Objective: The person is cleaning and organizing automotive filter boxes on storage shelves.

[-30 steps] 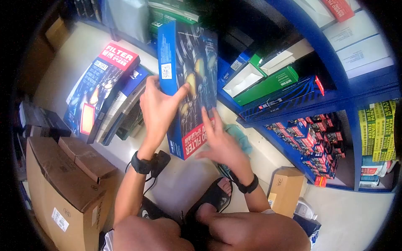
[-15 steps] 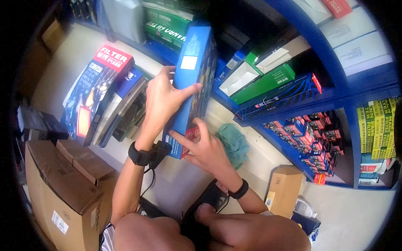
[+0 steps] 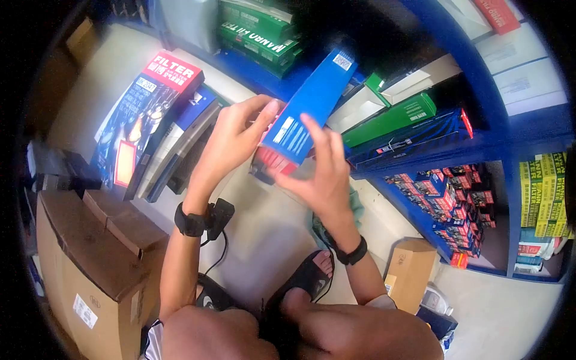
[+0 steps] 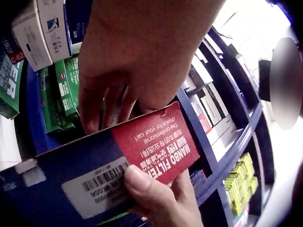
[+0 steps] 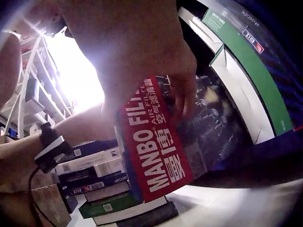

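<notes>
A long blue and red filter box (image 3: 312, 111) is held between both hands, tilted with its far end toward the shelf. My left hand (image 3: 231, 135) grips its left side near the close end, thumb along the edge. My right hand (image 3: 324, 174) holds the right side, fingers on the blue face. In the left wrist view the box's label side (image 4: 99, 184) shows, with the right thumb pressed by the red end. The right wrist view shows the box's red printed band (image 5: 154, 146) below the right hand (image 5: 137, 52).
A stack of filter boxes (image 3: 141, 120) leans on the floor at left, near brown cartons (image 3: 90, 258). Green boxes (image 3: 390, 123) lie on the blue shelf (image 3: 420, 147) at right. A teal cloth (image 3: 354, 210) lies behind the right hand.
The box has turned and tilted, its far end swinging right toward the shelf and its blue narrow side now facing up. The right hand has moved up along the box's right side.
</notes>
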